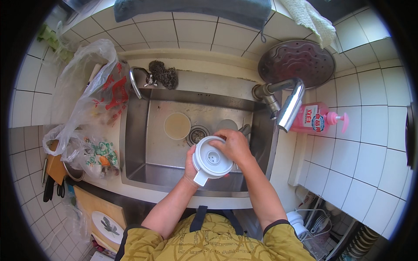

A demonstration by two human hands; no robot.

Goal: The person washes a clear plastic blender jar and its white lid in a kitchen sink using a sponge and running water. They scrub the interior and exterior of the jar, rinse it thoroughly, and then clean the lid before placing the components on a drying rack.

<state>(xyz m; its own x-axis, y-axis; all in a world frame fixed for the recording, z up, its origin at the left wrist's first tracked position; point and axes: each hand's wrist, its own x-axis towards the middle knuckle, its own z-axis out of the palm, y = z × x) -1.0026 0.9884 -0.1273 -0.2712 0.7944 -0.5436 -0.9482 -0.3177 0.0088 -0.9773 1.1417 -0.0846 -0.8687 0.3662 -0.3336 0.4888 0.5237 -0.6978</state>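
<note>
Over the front of the steel sink, my left hand grips the left side of a round white plastic lid or container part. It has a tab at its lower left and a small recessed disc with holes at its middle. My right hand holds its upper right rim, the thumb reaching inside. On the sink floor behind stands a bowl of cloudy liquid, left of the drain strainer. A greyish round item lies to the right, partly hidden by my right hand.
Steel sink with a chrome faucet at its right; a pink pump bottle of soap lies beyond. Plastic bags crowd the left counter. Scouring pads sit by a small tap. A round dark tray leans behind.
</note>
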